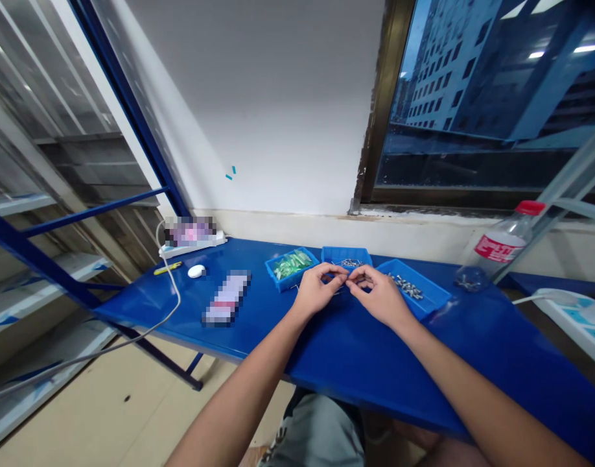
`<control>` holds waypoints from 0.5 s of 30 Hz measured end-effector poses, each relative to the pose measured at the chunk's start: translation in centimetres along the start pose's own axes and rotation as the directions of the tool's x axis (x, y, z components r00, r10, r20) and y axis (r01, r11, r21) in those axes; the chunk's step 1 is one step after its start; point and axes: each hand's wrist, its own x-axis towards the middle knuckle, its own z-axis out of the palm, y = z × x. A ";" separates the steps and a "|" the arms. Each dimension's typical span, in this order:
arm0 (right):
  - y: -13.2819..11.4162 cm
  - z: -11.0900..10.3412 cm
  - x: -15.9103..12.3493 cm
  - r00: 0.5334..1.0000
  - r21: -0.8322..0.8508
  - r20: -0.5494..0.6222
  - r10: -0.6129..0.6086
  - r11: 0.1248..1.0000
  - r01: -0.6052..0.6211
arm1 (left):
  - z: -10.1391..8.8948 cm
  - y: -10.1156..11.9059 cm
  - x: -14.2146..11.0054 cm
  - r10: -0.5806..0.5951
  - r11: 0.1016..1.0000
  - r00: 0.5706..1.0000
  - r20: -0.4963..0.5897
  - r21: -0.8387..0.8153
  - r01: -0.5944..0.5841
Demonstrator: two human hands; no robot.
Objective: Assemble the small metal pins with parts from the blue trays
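My left hand (317, 287) and my right hand (374, 295) meet fingertip to fingertip above the blue table (326, 350). Both have thumb and fingers pinched together; whatever is between them is too small to make out. Just behind them sits a blue tray (329, 253) with small metal pieces like screws (349, 263). To the left of my left hand a second blue tray (280, 284) holds green pieces (292, 263), perhaps plastic packets. Beside my right hand a larger blue tray (436, 299) contains more small metal parts (410, 287), partly hidden by that hand.
A clear bottle (500, 250) with a red cap stands at the right, small dark bits in its base. On the left lie a blurred flat object (227, 298), a white oval object (196, 271), a yellow tool (167, 268) and a power strip (195, 247). A cable (174, 305) hangs over the edge.
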 end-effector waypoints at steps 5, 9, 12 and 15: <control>-0.4 0.2 -0.1 1.000 -0.013 -0.018 -0.005 1.000 0.005 | 0.2 -0.4 0.0 -0.078 0.978 0.996 0.046 -0.192 0.085; -0.8 0.0 -0.1 0.997 -0.098 -0.060 -0.042 0.995 0.036 | 0.2 0.4 -0.3 -0.105 0.979 0.994 0.041 -0.172 0.110; -1.4 -0.4 -0.2 0.992 -0.144 -0.107 -0.070 0.988 0.054 | 0.2 0.7 -0.5 -0.148 0.978 0.985 0.093 -0.136 0.160; -1.9 -0.7 -0.2 0.988 -0.212 -0.100 -0.115 0.973 0.092 | 0.2 0.4 -0.6 -0.165 0.978 0.980 0.107 -0.114 0.177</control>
